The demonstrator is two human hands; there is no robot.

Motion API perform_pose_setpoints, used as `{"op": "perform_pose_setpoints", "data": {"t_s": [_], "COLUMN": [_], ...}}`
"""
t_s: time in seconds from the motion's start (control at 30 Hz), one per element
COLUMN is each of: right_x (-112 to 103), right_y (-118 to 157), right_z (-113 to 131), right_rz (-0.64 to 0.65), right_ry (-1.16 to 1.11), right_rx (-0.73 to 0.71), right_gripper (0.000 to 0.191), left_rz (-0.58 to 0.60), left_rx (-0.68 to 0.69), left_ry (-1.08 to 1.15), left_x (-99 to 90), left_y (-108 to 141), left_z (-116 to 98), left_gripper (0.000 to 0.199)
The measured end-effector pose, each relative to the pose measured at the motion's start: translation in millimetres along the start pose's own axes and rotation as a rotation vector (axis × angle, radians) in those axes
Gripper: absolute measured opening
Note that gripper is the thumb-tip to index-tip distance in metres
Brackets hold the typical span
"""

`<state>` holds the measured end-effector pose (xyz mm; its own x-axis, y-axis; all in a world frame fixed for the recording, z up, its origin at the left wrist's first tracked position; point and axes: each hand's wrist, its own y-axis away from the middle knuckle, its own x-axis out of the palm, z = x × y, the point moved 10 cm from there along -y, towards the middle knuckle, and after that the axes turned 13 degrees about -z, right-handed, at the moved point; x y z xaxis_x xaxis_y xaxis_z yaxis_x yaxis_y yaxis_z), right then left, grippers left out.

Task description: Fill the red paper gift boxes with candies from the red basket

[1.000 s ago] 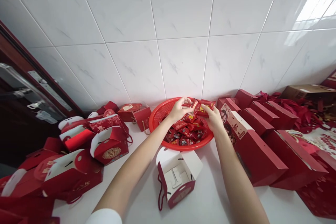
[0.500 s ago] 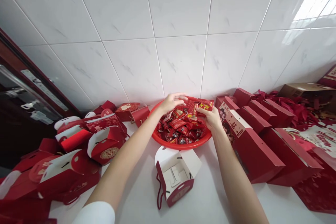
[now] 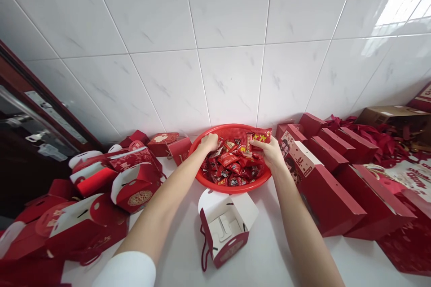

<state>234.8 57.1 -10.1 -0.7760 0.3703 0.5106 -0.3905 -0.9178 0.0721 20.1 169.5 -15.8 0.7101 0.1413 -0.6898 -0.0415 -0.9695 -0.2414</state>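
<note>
A red plastic basket (image 3: 232,189) full of small red-wrapped candies (image 3: 229,159) stands against the wall. My left hand (image 3: 210,141) reaches down into its left side with the fingers curled; what they pinch, if anything, is hidden. Over the basket's right rim, my right hand (image 3: 272,150) grips red candy packets (image 3: 260,136) with yellow lettering between thumb and fingers. In front of the basket, a dark red gift box (image 3: 230,247) stands with its flaps up, showing a white inside with nothing in it. A dark red cord handle (image 3: 204,251) hangs at its left side.
Several red boxes (image 3: 136,190) with flaps up crowd the left of the white table (image 3: 178,251). Rows of closed dark red boxes (image 3: 332,199) line the right. Behind them lie red ribbons (image 3: 380,145) and a cardboard box (image 3: 392,114). The tiled wall (image 3: 232,80) rises behind the basket.
My left hand has lowered from above the basket's far side into its left side, and its fingers have curled. My right hand still holds the packets and has barely shifted.
</note>
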Motion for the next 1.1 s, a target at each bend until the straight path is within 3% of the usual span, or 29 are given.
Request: {"op": "perform_pose_setpoints", "data": {"t_s": [0.2,0.33,0.47,0.73,0.9,1.0,1.1], "right_x": [9.6,24.1,43.8,58.4,53.6,56.6,64.2], "right_y": [5.7,15.4,35.5,85.9,112.8,131.0,148.4], "right_z": [6.0,11.3,18.1,44.0,70.4,79.3,71.6], "right_rz": [0.051,0.116,0.191,0.286,0.378,0.498,0.621], "right_ry": [-0.064,-0.107,-0.125,0.007,0.148,0.262,0.393], "right_rx": [0.020,0.044,0.055,0.000,-0.102,-0.183,-0.187], "right_gripper": [0.041,0.040,0.039,0.037,0.035,0.031,0.024], "left_rz": [-0.067,-0.080,-0.075,-0.155,-0.130,0.047,0.182], "left_rx": [-0.025,0.048,0.133,0.185,0.161,0.130,0.081], "left_ry": [0.300,0.481,0.593,0.659,0.451,0.178,-0.002], "left_x": [-27.0,-42.6,-54.5,-83.9,-100.3,-94.3,-90.9], "left_y": [8.6,47.1,90.8,145.4,183.2,208.8,228.8], "left_z": [-25.2,-55.1,-79.1,-95.5,-90.1,-78.8,-61.9], "left_gripper": [0.024,0.038,0.040,0.042,0.024,0.019,0.023]}}
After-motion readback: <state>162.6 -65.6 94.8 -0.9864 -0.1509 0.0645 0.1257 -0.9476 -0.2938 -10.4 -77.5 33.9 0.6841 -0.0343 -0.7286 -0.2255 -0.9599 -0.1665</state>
